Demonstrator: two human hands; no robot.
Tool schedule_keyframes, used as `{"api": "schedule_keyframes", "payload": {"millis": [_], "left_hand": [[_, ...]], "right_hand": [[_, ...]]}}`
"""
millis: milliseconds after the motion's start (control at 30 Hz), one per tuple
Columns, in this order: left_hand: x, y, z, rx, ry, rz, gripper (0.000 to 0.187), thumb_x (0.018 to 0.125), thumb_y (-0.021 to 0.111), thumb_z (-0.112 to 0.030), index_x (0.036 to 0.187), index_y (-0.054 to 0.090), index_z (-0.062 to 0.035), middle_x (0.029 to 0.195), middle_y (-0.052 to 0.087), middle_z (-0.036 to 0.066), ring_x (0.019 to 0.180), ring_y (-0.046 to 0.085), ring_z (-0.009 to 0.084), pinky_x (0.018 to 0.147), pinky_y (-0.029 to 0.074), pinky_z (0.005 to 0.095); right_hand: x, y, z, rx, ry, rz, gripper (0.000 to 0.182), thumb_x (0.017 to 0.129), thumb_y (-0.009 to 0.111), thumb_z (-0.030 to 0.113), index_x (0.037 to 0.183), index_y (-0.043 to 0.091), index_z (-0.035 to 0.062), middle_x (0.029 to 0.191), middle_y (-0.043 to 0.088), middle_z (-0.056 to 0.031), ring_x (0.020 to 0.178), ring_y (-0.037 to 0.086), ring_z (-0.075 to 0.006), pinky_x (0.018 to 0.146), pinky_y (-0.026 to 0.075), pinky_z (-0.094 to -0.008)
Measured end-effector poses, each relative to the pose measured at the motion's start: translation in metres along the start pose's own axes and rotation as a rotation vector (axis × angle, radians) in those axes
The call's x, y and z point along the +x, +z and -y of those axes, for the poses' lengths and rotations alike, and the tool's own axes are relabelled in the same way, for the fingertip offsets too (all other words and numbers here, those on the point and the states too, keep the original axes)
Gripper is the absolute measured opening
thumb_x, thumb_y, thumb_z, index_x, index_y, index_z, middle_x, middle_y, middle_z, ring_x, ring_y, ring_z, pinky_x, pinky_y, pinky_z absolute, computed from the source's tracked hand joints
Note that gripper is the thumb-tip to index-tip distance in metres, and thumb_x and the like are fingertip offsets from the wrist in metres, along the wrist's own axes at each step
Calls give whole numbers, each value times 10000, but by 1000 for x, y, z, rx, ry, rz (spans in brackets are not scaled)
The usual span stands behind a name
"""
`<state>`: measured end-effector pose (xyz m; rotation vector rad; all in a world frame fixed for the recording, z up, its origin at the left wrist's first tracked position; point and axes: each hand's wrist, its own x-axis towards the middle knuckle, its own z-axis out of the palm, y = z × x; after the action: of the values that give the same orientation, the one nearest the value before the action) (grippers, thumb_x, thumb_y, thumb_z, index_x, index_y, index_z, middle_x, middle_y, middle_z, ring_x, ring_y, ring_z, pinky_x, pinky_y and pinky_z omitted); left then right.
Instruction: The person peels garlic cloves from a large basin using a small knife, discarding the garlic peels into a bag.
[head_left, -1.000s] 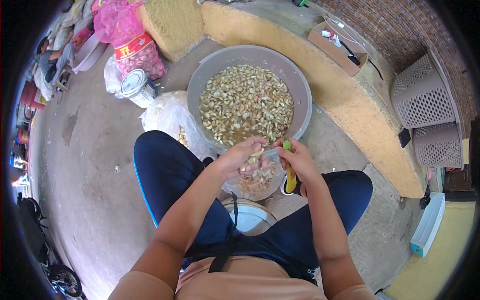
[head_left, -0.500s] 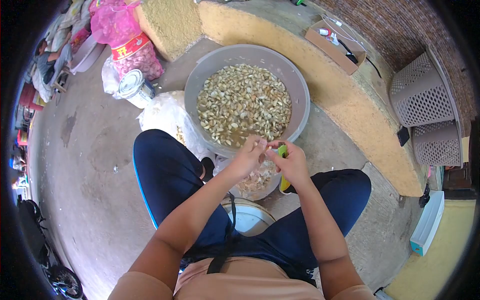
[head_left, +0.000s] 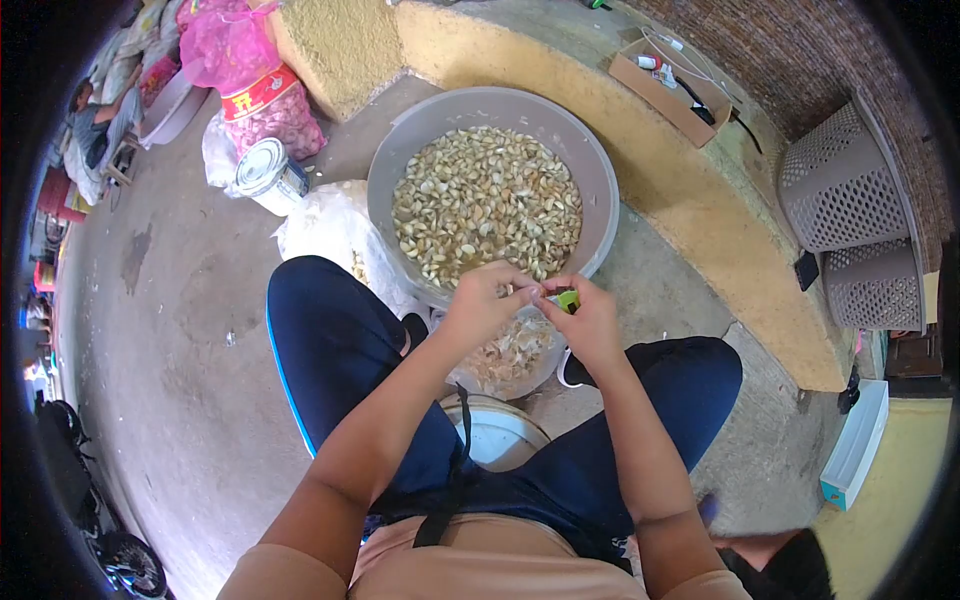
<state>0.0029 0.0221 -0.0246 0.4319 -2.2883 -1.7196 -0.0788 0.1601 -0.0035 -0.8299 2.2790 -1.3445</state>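
Both hands meet over the near rim of a large grey basin point(head_left: 607, 170) of garlic cloves point(head_left: 480, 205) in water. My left hand point(head_left: 487, 303) is closed in a pinch, its fingertips against those of my right hand. What lies between the fingertips is small and mostly hidden, apparently a garlic clove. My right hand point(head_left: 590, 318) is closed around a yellow-green tool point(head_left: 568, 300), of which only a short piece shows; its blade, if any, is hidden. Below the hands is a clear plastic bag or tub of garlic skins point(head_left: 507, 362).
A white plastic bag point(head_left: 330, 235), a lidded pail point(head_left: 272, 178) and pink net sacks point(head_left: 285, 120) stand left of the basin. A low yellow wall point(head_left: 680, 220) curves along the right, bearing a cardboard box point(head_left: 670, 100). A person point(head_left: 98, 125) sits far left.
My hands have shifted slightly and stay together. The yellow-green tool has turned, showing less of its length. Part of a dark-haired person has appeared at the lower right.
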Motion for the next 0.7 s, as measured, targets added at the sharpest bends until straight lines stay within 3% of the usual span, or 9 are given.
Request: {"api": "schedule_keyframes", "payload": {"millis": [267,533,633,700], "left_hand": [[2,0,6,-26,-45,-5,130,773,604,-112,830,608,5,758,587,75,717,538,142,676,422,266],[1,6,3,-1,-120,-76,159,789,576,-132,850,567,15,755,583,117,656,557,190,625,439,297],[1,7,8,19,-111,-81,151,816,552,-135,875,553,4,758,571,59,677,517,120,626,420,260],[0,8,6,12,-83,-92,154,814,556,-138,882,553,1,759,572,66,672,514,123,624,419,260]], "right_hand": [[-1,1,0,90,72,29,193,716,665,112,853,593,-4,758,632,-96,673,596,-145,627,461,-263],[0,0,2,301,224,39,194,728,657,116,878,587,15,652,560,-6,516,489,-57,458,408,-215],[1,2,0,347,240,77,230,727,666,131,904,578,14,666,555,-3,501,482,-53,425,390,-203],[1,4,-3,332,242,98,244,724,670,136,908,574,7,671,553,-4,495,479,-53,420,387,-200]]}}
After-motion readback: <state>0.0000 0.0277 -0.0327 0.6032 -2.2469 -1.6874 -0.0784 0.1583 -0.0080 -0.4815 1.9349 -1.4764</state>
